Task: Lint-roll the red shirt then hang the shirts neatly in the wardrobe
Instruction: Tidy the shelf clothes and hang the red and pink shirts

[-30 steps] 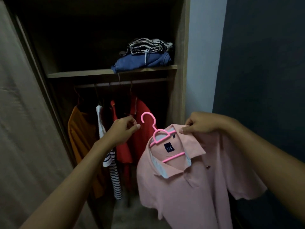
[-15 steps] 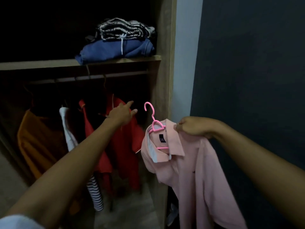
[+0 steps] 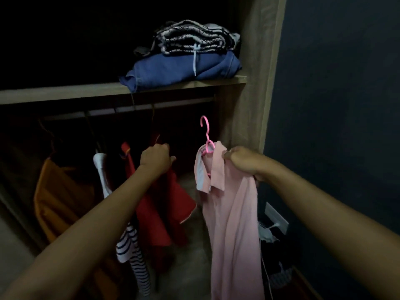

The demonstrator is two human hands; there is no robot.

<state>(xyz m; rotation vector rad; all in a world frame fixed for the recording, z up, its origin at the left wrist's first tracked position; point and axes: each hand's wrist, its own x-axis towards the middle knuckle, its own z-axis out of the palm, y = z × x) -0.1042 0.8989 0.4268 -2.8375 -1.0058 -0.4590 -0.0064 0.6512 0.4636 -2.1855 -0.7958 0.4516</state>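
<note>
Change: the left hand (image 3: pixel 157 158), fingers outstretched a moment ago, now curls round the top of the red shirt (image 3: pixel 160 213); the pink shirt (image 3: pixel 233 224) has turned edge-on.
Hands: the right hand (image 3: pixel 242 162) clenches the pink shirt's shoulder beside its hanger (image 3: pixel 206 135).
Red shirt: hanging from the rail (image 3: pixel 129 110), right of a striped shirt (image 3: pixel 132 252).
Risk: the hook points free below the rail. Held by cloth alone, the hanger could swing, miss the rail or slip from the collar.
Materials: thin curved pink plastic hanger; soft, limp collared knit; pale wooden shelf (image 3: pixel 65 95).
</note>
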